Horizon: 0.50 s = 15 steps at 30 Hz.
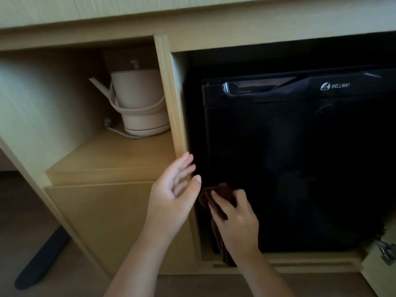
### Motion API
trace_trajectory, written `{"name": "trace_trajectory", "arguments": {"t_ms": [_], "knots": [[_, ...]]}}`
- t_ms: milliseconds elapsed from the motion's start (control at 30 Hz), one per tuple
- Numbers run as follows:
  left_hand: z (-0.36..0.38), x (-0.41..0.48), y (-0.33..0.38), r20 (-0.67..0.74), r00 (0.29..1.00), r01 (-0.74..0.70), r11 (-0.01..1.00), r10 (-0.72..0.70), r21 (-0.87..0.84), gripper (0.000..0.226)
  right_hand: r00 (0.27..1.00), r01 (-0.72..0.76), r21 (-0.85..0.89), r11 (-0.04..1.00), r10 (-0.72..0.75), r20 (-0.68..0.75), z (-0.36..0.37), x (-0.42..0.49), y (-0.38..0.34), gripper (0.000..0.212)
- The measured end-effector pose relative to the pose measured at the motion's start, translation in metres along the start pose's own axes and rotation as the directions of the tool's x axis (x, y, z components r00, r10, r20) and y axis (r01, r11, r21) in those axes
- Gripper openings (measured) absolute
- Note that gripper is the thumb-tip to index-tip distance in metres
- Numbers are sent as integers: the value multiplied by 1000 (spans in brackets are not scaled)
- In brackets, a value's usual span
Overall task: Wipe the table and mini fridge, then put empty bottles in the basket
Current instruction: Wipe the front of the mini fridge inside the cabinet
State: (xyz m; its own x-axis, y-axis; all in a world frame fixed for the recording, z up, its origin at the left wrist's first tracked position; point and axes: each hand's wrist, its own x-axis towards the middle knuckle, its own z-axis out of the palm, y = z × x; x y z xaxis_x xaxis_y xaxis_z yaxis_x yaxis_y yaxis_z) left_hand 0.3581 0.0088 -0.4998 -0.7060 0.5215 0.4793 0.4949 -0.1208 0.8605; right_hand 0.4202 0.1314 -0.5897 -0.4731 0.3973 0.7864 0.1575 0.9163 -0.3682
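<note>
A black mini fridge [300, 159] with a WELLWAY logo stands inside a wooden cabinet bay on the right. My right hand [233, 219] presses a dark brown cloth [216, 196] against the lower left of the fridge door, and the cloth hangs down below my wrist. My left hand [173, 189] floats with fingers spread, fingertips near the wooden divider post [171, 99] left of the fridge. No bottles or basket are in view.
A beige electric kettle [139, 101] with its cord sits on a shelf in the left compartment. Below the shelf is a closed wooden panel [111, 221]. A metal hinge [385, 249] shows at the lower right. A dark table leg [40, 260] rests on the floor at left.
</note>
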Motion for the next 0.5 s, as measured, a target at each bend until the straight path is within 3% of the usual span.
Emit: {"name": "trace_trajectory", "arguments": {"t_ms": [67, 167, 233, 333, 500], "knots": [[5, -4, -6, 8, 1000, -1, 998, 1, 60, 48, 994, -29, 52, 998, 34, -105, -12, 21, -1, 25], [8, -7, -12, -2, 1000, -3, 992, 3, 124, 48, 928, -14, 101, 995, 50, -370, -39, 83, -5, 24], [11, -4, -13, -23, 1000, -1, 994, 4, 111, 49, 906, 11, 103, 995, 34, -421, -48, 106, -6, 24], [21, 3, -14, -31, 999, 29, 996, -27, 84, 53, 934, 14, 39, 999, 1, -357, -36, 76, 1, 24], [51, -5, -26, 4, 988, 152, 973, -156, 173, 73, 994, 96, 26, 995, -95, -55, -22, 10, 37, 28]]}}
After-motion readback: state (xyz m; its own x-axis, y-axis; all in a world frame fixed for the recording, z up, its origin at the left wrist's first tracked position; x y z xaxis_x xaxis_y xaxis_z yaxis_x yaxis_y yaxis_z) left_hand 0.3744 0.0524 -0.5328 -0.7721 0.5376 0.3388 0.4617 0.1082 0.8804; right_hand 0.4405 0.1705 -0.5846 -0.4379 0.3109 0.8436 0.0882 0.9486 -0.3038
